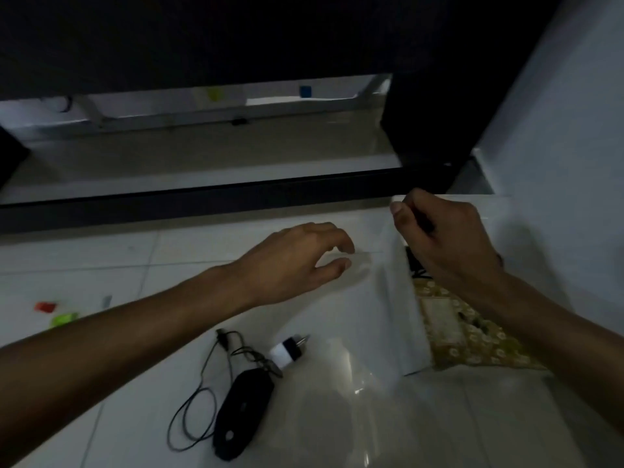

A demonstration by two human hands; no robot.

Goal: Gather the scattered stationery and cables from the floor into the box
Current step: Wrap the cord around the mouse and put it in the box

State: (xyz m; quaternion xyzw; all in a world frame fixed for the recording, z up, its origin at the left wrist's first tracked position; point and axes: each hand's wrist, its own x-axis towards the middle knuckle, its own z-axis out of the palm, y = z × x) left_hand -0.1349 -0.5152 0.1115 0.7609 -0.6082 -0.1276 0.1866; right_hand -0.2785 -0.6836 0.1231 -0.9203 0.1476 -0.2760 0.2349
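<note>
A white box (395, 309) stands on the tiled floor at the right, with a patterned olive cloth (469, 332) and some black cable (414, 265) inside. Above its far end, my right hand (439, 238) grips a thin dark item (426, 226) with a white end; I cannot tell if it is a pen or a cable. My left hand (304, 261) is at the box's left side, thumb and fingers pinching the edge of a clear plastic cover (358, 265). A black mouse (243, 410) with its thin cable (192, 420) and a white-and-black charger plug (287, 354) lie on the floor below.
Small red (45, 306) and green (64, 319) items and a grey stick (107, 300) lie on the floor at the left. A dark furniture rail (202, 201) runs across the floor beyond my hands. A pale wall (567, 163) rises at the right.
</note>
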